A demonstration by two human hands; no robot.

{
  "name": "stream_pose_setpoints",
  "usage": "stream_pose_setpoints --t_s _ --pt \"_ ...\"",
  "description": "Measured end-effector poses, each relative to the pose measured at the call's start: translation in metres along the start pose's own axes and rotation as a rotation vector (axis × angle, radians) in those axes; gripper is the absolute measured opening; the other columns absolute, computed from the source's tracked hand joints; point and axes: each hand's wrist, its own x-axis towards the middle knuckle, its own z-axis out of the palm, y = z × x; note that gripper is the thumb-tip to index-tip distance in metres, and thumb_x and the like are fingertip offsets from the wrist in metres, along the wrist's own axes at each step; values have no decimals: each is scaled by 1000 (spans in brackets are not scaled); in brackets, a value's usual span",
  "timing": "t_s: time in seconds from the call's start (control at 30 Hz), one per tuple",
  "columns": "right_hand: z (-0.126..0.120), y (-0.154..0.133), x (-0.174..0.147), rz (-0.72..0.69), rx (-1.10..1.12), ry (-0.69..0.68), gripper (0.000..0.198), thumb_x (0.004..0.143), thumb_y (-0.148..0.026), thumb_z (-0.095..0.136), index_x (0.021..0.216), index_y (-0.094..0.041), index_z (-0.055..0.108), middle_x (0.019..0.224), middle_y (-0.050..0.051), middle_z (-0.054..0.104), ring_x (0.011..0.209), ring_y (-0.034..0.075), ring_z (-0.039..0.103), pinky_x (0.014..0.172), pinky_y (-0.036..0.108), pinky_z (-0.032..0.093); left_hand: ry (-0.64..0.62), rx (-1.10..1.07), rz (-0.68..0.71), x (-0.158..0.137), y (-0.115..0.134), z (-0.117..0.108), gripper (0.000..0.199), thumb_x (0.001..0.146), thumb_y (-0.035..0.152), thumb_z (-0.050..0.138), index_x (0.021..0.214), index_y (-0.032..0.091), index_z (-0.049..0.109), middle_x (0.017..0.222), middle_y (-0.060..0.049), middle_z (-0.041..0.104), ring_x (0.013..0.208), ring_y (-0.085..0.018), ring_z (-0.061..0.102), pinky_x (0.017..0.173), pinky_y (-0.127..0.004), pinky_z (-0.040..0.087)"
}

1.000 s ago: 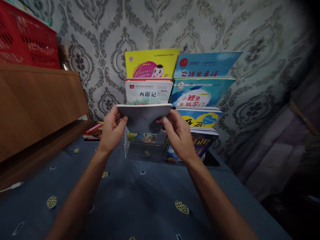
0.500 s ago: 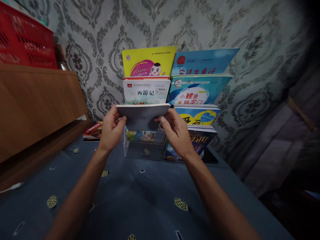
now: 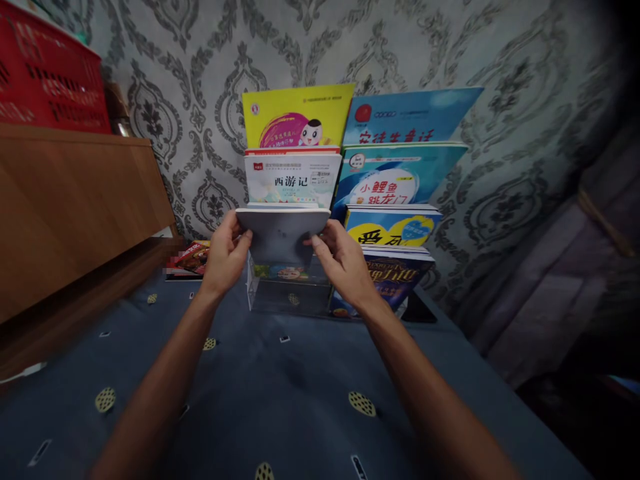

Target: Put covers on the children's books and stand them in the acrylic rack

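Note:
Between my two hands is a thin grey-covered book (image 3: 279,233), held upright by its sides. My left hand (image 3: 225,257) grips its left edge, thumb in front and fingers behind. My right hand (image 3: 345,261) pinches the right edge the same way. Just behind the book stands a clear tiered book rack (image 3: 293,299). In its left column are a white book (image 3: 290,177) and a yellow book (image 3: 300,113) at the top; a colourful cover (image 3: 280,273) shows low down, partly hidden by the grey book.
The rack's right column holds a blue book (image 3: 415,113), a teal book (image 3: 400,170), yellow-and-blue books (image 3: 393,227) and dark purple books (image 3: 395,273). A small stack of books (image 3: 193,259) lies left, near a wooden cabinet (image 3: 75,213) with a red basket (image 3: 55,73). Blue patterned cloth (image 3: 300,400) covers the surface.
The grey book has moved slightly lower against the rack. Its right edge and my right hand have shifted a little left. A pale edge now shows just behind its top.

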Motion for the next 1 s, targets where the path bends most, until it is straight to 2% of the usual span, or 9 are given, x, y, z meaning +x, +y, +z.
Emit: stream_pose_setpoints --t_s 0.2,0.3,0.37,0.47,0.6,0.7,0.8,0.9,1.0 --pt "3 5 -1 24 -51 -42 27 94 -41 50 112 -21 51 99 9 66 93 25 67 84 40 51 39 20 11 2 -23 3 16 86 26 59 100 19 57 97 -6 66 98 -21 64 92 -35 50" --pt "6 14 -3 46 -66 -80 28 93 -42 50 113 -21 51 104 11 67 96 26 68 83 40 51 39 -4 -26 1 -38 5 18 84 25 59 101 19 57 99 -6 66 97 -21 64 91 -34 50" --pt "9 22 -4 74 -97 -103 29 92 -43 51 111 -21 51 100 10 68 93 26 69 82 41 51 37 13 -70 -1 -47 7 21 83 24 56 103 19 57 99 -6 67 96 -20 64 90 -33 50" --pt "12 30 -5 85 -138 -107 29 91 -41 52 110 -20 51 96 10 67 89 27 68 80 42 52 67 159 -98 -4 -56 8 20 84 22 51 102 17 56 98 -6 66 93 -20 63 85 -32 51" --pt "12 32 -6 48 -193 -63 26 92 -35 49 111 -18 54 98 10 65 86 25 66 81 41 52 141 417 -13 -9 -57 10 17 85 20 50 102 18 56 97 -6 64 93 -22 62 88 -36 50" --pt "13 33 -7 14 -283 22 24 93 -30 47 111 -18 56 97 10 62 85 25 64 81 42 52 175 524 25 -14 -58 14 28 87 17 50 115 18 52 102 -8 62 96 -23 61 90 -38 50" --pt "17 36 -9 7 -297 79 28 93 -28 46 119 -19 53 98 11 63 89 25 63 82 43 53 199 607 30 -18 -62 18 44 88 14 49 132 16 44 111 -12 59 102 -24 61 93 -41 50" --pt "22 40 -11 11 -288 126 37 93 -27 46 128 -17 49 102 12 64 91 26 63 85 46 54 163 737 26 -22 -66 21 43 91 16 47 134 16 43 116 -14 57 107 -27 60 94 -44 50" --pt "26 40 -13 17 -305 169 43 93 -25 44 135 -15 45 106 13 63 95 26 63 89 47 53 89 871 -11 -24 -66 22 29 94 17 44 122 15 52 110 -14 58 105 -30 61 89 -44 52"
